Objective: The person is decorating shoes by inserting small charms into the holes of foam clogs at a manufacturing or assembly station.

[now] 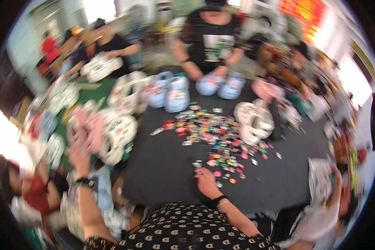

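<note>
At the left, my left hand (pixel 79 158) reaches over the green tabletop and grips the near end of a pair of pink clogs (pixel 93 133); motion blurs its fingers. My right hand (pixel 208 183) rests low over the black tabletop, its fingers closed around a small whitish shoe charm (pixel 197 164). Just beyond it spreads a loose heap of many-coloured shoe charms (pixel 210 129). White clogs with charms (pixel 118 135) lie right beside the pink pair.
Across the black table (pixel 154 171), a person in a black shirt handles light-blue clogs (pixel 232 86); another blue pair (pixel 178 96) stands alongside. White clogs (pixel 247 121) sit right of the heap. A clear bag (pixel 320 177) lies at the right edge. More people work on both sides.
</note>
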The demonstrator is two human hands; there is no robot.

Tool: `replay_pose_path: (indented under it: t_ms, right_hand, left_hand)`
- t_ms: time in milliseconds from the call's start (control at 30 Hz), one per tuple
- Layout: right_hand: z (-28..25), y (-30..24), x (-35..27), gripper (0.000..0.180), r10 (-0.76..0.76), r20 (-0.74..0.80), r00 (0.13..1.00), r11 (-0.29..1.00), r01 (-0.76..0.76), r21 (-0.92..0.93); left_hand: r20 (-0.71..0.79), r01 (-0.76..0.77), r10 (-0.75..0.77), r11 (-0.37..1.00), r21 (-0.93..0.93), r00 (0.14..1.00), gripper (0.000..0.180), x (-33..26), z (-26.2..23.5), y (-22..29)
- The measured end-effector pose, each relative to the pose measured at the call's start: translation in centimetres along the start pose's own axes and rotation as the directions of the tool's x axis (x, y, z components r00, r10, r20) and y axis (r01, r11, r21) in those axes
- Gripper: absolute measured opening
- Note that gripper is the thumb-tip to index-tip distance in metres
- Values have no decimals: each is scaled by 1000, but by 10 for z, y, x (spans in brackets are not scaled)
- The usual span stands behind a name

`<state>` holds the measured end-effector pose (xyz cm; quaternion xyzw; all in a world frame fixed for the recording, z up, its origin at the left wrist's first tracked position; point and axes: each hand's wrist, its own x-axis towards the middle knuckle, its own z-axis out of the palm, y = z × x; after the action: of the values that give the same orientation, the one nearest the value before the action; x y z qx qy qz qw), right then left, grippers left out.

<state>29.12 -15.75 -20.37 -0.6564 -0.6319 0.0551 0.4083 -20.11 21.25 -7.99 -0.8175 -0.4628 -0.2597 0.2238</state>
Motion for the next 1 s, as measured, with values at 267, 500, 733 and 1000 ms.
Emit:
replay_pose_path:
  t_ms: [267,500,733,1000]
  right_hand:
    - [-6,-4,-8,30,39,172,984,985,-8,-174]
    - [-9,-7,-4,25,61,279,958,982,-7,-189]
    - [-8,-6,-5,25,65,296,953,972,7,-235]
    - [-11,-13,2,21,80,314,946,965,5,-261]
  left_hand:
    - [183,728,-785,619,296,592,45,-88,-104,-4]
    - [98,828,-946,318,463,308,74,-211,-135,-23]
    - [160,780,-967,255,571,199,83,-239,-136,-22]
    - [177,782,-982,155,604,57,88,-200,-144,-107]
